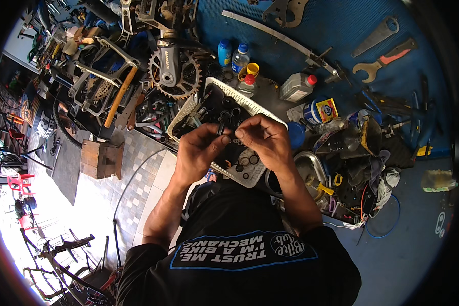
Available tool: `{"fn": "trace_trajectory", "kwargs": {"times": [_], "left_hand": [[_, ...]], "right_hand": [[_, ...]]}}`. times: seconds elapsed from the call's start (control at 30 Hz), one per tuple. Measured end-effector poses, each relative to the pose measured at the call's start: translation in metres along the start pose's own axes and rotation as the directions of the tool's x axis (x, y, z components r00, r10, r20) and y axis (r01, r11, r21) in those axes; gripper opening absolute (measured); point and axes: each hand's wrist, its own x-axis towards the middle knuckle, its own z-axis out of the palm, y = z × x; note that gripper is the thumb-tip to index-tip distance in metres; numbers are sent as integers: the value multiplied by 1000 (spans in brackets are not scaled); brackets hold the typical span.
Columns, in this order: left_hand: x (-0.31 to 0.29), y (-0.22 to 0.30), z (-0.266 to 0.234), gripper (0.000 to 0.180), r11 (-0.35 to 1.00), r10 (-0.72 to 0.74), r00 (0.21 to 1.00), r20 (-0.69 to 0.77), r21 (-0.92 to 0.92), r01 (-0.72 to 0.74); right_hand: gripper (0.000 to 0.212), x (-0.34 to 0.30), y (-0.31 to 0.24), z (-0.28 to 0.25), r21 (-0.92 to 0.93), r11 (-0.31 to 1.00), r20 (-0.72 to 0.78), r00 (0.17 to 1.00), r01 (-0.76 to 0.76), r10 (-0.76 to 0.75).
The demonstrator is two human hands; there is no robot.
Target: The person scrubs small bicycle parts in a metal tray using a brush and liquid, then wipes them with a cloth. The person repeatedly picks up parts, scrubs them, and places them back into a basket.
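Note:
My left hand pinches a small dark ring-shaped part between thumb and fingers. Close beside it, my right hand is closed, thumb against fingertips; whatever it might hold is too small to make out. Both hands are over a cream plastic basket full of small parts. Several loose rings lie in its near end, and dark round parts fill the far end. My hands hide the basket's middle.
A crankset with a toothed chainring stands left of the basket. Beyond it are a blue bottle, a clear bottle and a grey red-capped container. Wrenches hang on the blue wall. A wooden stool stands on the floor.

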Motion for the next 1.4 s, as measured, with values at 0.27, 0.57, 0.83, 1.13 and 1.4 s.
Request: {"fn": "trace_trajectory", "kwargs": {"times": [0.27,0.57,0.83,1.13,1.4], "left_hand": [[7,-19,-6,23,968,-125,992,25,-215,127],[7,-23,-2,21,934,-84,996,21,-347,86],[5,-12,-2,21,978,-88,996,25,-189,91],[5,-10,2,17,980,-46,996,76,-189,60],[8,-15,5,15,951,-77,992,96,-290,102]], "right_hand": [[13,-3,-5,-7,137,973,-103,974,-185,200],[14,-7,-4,0,104,984,-102,982,-148,158],[9,-6,-4,-1,3,1000,15,1000,-23,23],[8,-8,-7,-6,-23,999,29,998,-48,49],[9,-8,-7,-7,-2,996,33,996,-86,86]]}}
